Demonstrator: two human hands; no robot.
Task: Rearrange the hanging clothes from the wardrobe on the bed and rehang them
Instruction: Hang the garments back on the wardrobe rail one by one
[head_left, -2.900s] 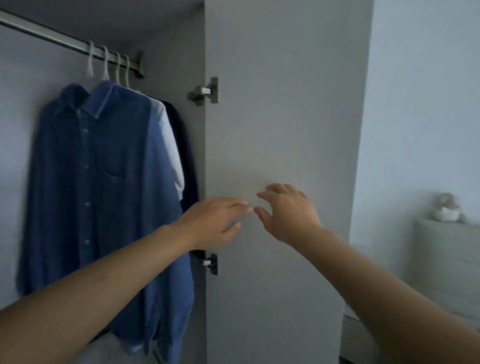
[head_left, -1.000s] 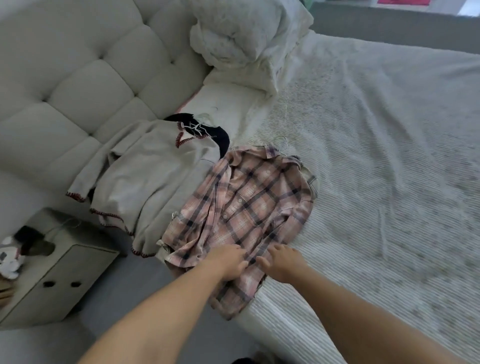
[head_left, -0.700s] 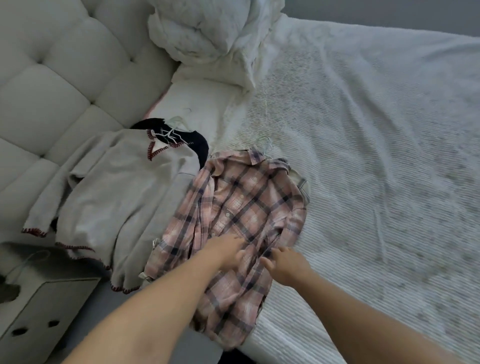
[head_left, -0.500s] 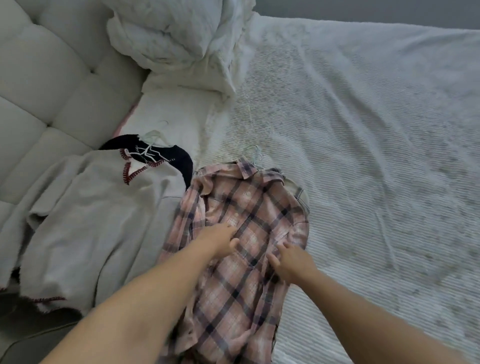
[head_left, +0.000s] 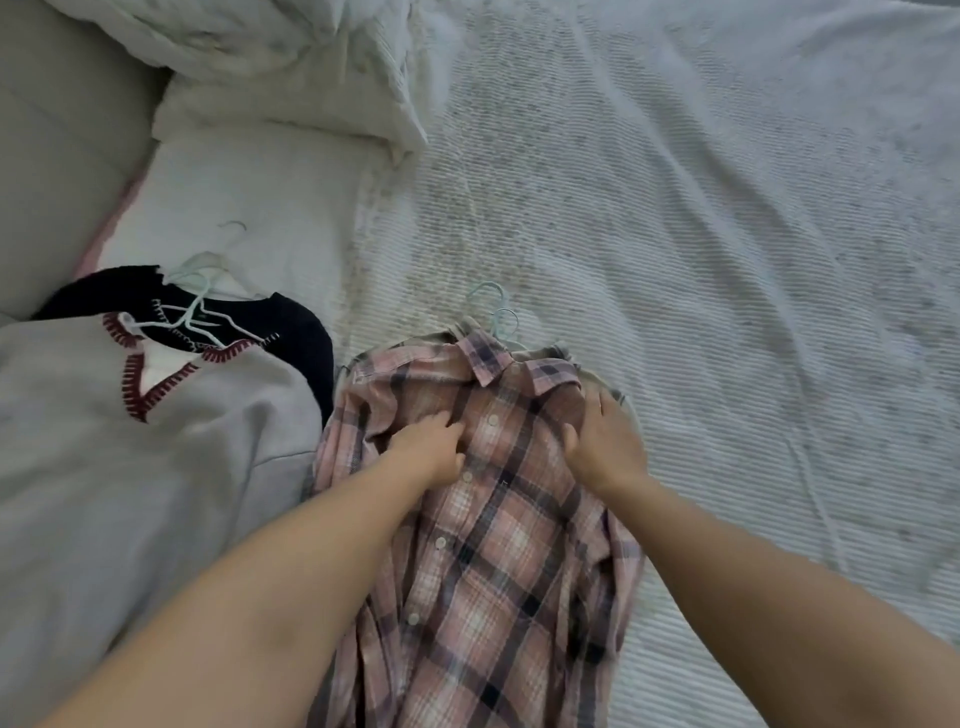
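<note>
Far left on the bed (head_left: 727, 208) lay a grey sweater (head_left: 130, 467) w/ red stitching round the neck, over a dark top (head_left: 306, 332), both on white hangers (head_left: 192, 306) — collars toward the pillows (head_left: 270, 67), hems toward the bed edge.

Just right of those, touching the dark top's edge, lay the plaid shirt (head_left: 493, 561). It was face up, buttoned, collar toward the head of the bed, tail running down toward the person and off the near edge. So its long axis ran roughly away-and-toward the viewer, tilted slightly left at the top. A pale hanger hook (head_left: 493, 306) stuck out past the collar, pointing up the bed; a 2nd hook seemed to sit beside it, can't tell if it was a separate hanger.

Left hand (head_left: 431, 447) was on the chest left of the button line, fingers curled in, pinching a fold of cloth. Right hand (head_left: 602, 441) lay flat on the shirt's right shoulder area, fingers straight, pressing — not gripping.

Judged step: gathering the shirt to lift it for rehanging. To do it well, prob. best to go for the hook or the shoulders rather than mid-chest, so the shirt stays seated on the hanger and doesn't slide off one arm. Lift collar-first, let the tail drop free, and keep clear of the neighbouring hangers — hooks could snag.
</note>
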